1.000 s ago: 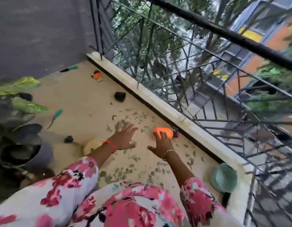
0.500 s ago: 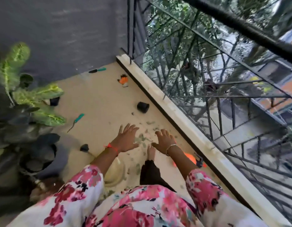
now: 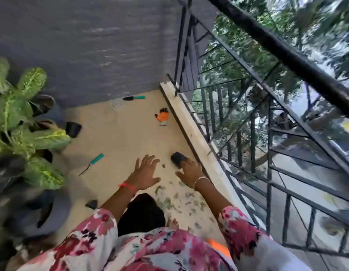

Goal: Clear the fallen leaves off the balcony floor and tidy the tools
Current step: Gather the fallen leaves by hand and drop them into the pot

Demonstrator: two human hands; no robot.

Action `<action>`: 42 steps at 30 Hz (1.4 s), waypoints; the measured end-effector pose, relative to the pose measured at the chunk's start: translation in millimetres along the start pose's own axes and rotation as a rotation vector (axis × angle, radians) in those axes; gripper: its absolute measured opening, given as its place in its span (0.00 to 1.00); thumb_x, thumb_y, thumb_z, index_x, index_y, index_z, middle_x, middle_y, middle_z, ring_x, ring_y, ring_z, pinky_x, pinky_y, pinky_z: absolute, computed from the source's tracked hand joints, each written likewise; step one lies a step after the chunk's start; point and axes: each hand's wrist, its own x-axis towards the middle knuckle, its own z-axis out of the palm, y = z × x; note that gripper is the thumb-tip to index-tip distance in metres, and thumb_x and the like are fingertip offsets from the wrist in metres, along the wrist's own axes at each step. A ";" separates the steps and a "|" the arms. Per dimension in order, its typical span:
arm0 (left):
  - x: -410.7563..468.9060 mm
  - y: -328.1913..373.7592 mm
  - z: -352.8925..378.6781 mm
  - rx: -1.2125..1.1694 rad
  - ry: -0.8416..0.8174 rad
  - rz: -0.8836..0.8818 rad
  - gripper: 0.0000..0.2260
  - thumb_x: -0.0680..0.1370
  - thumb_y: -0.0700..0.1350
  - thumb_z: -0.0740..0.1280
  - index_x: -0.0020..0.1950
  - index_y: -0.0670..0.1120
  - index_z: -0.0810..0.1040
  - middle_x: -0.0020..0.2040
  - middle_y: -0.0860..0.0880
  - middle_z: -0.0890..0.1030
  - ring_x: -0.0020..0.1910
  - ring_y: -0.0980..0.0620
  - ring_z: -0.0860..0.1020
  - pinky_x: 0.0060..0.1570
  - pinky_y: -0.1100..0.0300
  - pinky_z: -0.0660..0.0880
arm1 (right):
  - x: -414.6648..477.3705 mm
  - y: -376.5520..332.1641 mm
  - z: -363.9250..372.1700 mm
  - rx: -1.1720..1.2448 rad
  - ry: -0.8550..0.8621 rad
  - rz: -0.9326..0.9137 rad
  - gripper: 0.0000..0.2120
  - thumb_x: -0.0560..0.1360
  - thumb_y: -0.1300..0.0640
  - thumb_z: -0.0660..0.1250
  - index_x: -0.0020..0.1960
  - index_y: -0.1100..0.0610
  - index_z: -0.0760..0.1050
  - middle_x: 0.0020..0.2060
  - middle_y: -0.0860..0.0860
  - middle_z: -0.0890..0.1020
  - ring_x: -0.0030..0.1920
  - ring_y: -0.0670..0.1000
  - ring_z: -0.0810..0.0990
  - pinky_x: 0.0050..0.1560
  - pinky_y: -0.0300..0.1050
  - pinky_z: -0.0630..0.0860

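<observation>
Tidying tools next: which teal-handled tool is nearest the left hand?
The thin weeder left of the left hand; the trowel lies far off by the wall.

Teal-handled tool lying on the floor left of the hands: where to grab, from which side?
Take the tool by its teal handle, the thicker end nearest the left hand. It lies flat, thin metal tip pointing toward the plants, so probably come from above, fingers across the handle.
</observation>
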 end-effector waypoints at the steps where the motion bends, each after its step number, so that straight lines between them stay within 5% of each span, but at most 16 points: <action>1: 12.6 0.6 -7.5 0.002 -0.002 0.001 0.31 0.79 0.52 0.62 0.76 0.47 0.52 0.78 0.47 0.48 0.77 0.47 0.43 0.72 0.46 0.40 | 13.0 0.6 -7.6 0.009 -0.002 -0.006 0.22 0.80 0.48 0.55 0.69 0.60 0.63 0.69 0.59 0.64 0.67 0.59 0.65 0.66 0.54 0.62; 8: 118.1 -21.1 -59.9 -0.017 -0.043 0.056 0.30 0.78 0.51 0.63 0.76 0.47 0.53 0.77 0.47 0.49 0.77 0.47 0.42 0.72 0.46 0.38 | 115.7 -1.7 -52.4 0.064 0.029 -0.003 0.20 0.79 0.48 0.56 0.66 0.58 0.67 0.62 0.58 0.69 0.64 0.60 0.68 0.63 0.54 0.64; 22: 295.8 -160.3 -203.8 0.132 -0.130 0.099 0.30 0.78 0.52 0.62 0.76 0.46 0.53 0.77 0.47 0.51 0.77 0.47 0.44 0.72 0.43 0.42 | 324.0 -74.5 -155.3 0.248 0.041 0.107 0.19 0.79 0.49 0.57 0.65 0.58 0.68 0.64 0.57 0.69 0.64 0.59 0.68 0.66 0.56 0.64; 34: 438.0 -199.4 -284.7 0.151 -0.190 0.151 0.31 0.78 0.51 0.63 0.76 0.46 0.53 0.77 0.47 0.51 0.77 0.47 0.43 0.73 0.43 0.40 | 464.4 -70.7 -231.7 0.243 0.041 0.140 0.20 0.80 0.49 0.56 0.67 0.59 0.66 0.66 0.58 0.67 0.66 0.59 0.66 0.65 0.53 0.62; 42: 531.3 -184.9 -334.1 0.266 -0.268 0.300 0.35 0.77 0.54 0.63 0.77 0.44 0.49 0.78 0.46 0.48 0.77 0.46 0.42 0.73 0.45 0.40 | 513.9 -48.6 -277.9 0.500 0.156 0.261 0.28 0.80 0.47 0.54 0.75 0.57 0.52 0.74 0.56 0.57 0.73 0.57 0.57 0.69 0.55 0.60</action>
